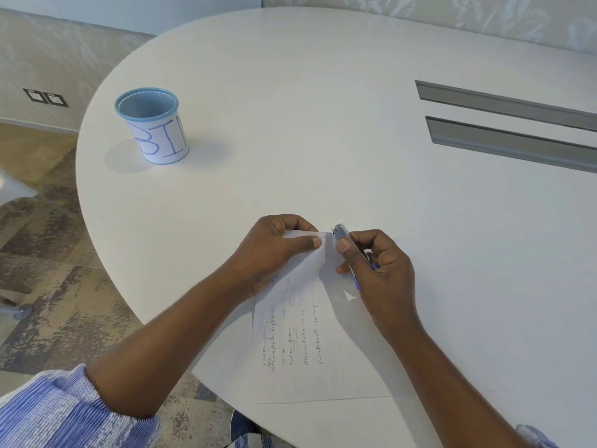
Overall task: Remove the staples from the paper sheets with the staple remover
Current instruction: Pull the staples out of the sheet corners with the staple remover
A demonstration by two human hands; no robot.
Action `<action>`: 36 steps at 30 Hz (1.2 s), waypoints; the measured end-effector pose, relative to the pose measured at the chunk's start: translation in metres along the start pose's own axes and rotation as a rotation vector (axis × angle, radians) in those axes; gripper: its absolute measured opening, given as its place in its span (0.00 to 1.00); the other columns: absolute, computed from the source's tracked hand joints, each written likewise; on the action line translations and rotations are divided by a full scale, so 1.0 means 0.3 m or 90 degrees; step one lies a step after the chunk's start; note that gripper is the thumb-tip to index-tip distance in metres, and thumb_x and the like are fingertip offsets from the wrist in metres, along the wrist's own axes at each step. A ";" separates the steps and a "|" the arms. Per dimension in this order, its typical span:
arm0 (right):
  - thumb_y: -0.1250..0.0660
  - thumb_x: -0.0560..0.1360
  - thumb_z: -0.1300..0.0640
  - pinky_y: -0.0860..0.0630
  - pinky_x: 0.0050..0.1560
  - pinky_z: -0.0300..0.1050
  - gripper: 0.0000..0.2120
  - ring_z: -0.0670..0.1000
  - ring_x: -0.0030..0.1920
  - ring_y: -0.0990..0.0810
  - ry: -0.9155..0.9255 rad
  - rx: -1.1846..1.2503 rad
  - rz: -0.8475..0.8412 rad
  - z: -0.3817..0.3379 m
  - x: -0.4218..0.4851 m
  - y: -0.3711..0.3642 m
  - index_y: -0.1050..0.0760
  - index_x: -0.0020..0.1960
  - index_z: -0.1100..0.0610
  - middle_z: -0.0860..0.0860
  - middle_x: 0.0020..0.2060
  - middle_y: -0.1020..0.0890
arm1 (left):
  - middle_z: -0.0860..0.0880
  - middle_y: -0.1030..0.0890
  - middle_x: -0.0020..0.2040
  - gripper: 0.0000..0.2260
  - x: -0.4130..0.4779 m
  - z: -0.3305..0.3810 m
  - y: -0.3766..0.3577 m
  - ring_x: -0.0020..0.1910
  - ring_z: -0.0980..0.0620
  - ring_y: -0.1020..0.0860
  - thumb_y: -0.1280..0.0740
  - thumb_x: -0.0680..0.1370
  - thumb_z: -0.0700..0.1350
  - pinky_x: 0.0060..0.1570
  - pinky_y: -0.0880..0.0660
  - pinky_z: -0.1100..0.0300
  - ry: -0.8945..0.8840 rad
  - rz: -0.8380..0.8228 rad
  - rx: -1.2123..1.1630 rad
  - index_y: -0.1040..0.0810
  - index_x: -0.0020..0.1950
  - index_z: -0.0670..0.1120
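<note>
Left grip (274, 244) pinches paper sheets (310, 334) at far corner; right grip (378, 263) clamps staple remover (340, 233), nose just right of it.

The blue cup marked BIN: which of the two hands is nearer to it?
Left. The left hand pinches the corner of the paper sheets, below and right of the cup. The right hand, gripping the staple remover, lies farther right.

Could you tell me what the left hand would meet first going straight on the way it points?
Most likely the staple remover in the right hand, just beyond the paper corner the left hand pinches.
</note>
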State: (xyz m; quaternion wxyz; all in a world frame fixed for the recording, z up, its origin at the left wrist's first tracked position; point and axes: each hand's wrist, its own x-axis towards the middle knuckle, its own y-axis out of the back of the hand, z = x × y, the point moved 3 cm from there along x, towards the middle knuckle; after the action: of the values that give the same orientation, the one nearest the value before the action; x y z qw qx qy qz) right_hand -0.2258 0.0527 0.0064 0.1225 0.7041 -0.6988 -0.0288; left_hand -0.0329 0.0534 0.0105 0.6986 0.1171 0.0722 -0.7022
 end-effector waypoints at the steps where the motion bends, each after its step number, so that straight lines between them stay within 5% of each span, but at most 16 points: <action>1: 0.27 0.78 0.53 0.24 0.38 0.32 0.03 0.48 0.35 0.15 0.008 -0.012 0.004 0.000 -0.004 -0.001 0.19 0.46 0.51 0.47 0.38 0.15 | 0.46 0.14 0.40 0.05 0.001 0.001 0.001 0.36 0.50 0.17 0.25 0.73 0.48 0.38 0.22 0.57 -0.001 0.002 0.005 0.15 0.42 0.46; 8: 0.25 0.74 0.57 0.29 0.38 0.28 0.06 0.45 0.39 0.21 0.143 -0.183 0.023 0.001 -0.026 -0.016 0.22 0.46 0.49 0.42 0.40 0.18 | 0.48 0.13 0.40 0.04 0.005 -0.004 0.003 0.37 0.51 0.17 0.25 0.71 0.49 0.40 0.22 0.57 -0.004 0.007 0.002 0.15 0.40 0.49; 13: 0.27 0.73 0.59 0.31 0.40 0.26 0.13 0.45 0.43 0.20 0.196 -0.207 0.026 -0.002 -0.030 -0.020 0.23 0.48 0.42 0.40 0.43 0.19 | 0.48 0.13 0.40 0.03 0.009 -0.013 0.005 0.36 0.54 0.17 0.24 0.74 0.45 0.36 0.22 0.64 -0.014 0.011 -0.006 0.15 0.42 0.46; 22: 0.25 0.76 0.61 0.30 0.43 0.26 0.14 0.41 0.47 0.20 0.219 -0.217 0.027 -0.003 -0.031 -0.020 0.23 0.51 0.42 0.38 0.45 0.19 | 0.46 0.14 0.39 0.06 0.007 -0.014 -0.003 0.35 0.53 0.19 0.24 0.75 0.43 0.36 0.24 0.63 -0.021 0.027 -0.002 0.17 0.42 0.42; 28: 0.27 0.78 0.54 0.23 0.42 0.36 0.03 0.47 0.42 0.15 0.162 -0.170 0.011 0.004 -0.026 -0.019 0.20 0.49 0.47 0.41 0.44 0.16 | 0.48 0.15 0.37 0.07 0.003 -0.012 -0.005 0.35 0.53 0.20 0.25 0.76 0.44 0.36 0.25 0.60 -0.024 0.031 0.012 0.18 0.42 0.41; 33: 0.27 0.77 0.58 0.25 0.41 0.35 0.03 0.44 0.44 0.19 0.212 -0.223 0.030 -0.012 -0.036 -0.021 0.20 0.49 0.53 0.45 0.44 0.17 | 0.48 0.15 0.38 0.06 0.008 -0.011 0.000 0.34 0.54 0.20 0.24 0.76 0.44 0.37 0.25 0.61 -0.024 0.026 0.030 0.17 0.41 0.43; 36: 0.27 0.77 0.61 0.24 0.39 0.44 0.03 0.48 0.43 0.21 0.246 -0.285 0.038 -0.013 -0.037 -0.027 0.21 0.48 0.57 0.48 0.43 0.19 | 0.42 0.14 0.42 0.05 0.009 -0.009 -0.002 0.37 0.53 0.21 0.24 0.76 0.43 0.40 0.25 0.58 -0.031 0.026 0.044 0.16 0.43 0.42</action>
State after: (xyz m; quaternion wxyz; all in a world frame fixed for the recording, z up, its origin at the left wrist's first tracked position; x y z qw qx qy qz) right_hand -0.2172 0.0641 0.0068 0.4063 0.6311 -0.6593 -0.0438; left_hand -0.0332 0.0514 0.0070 0.7099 0.1253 0.0282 -0.6924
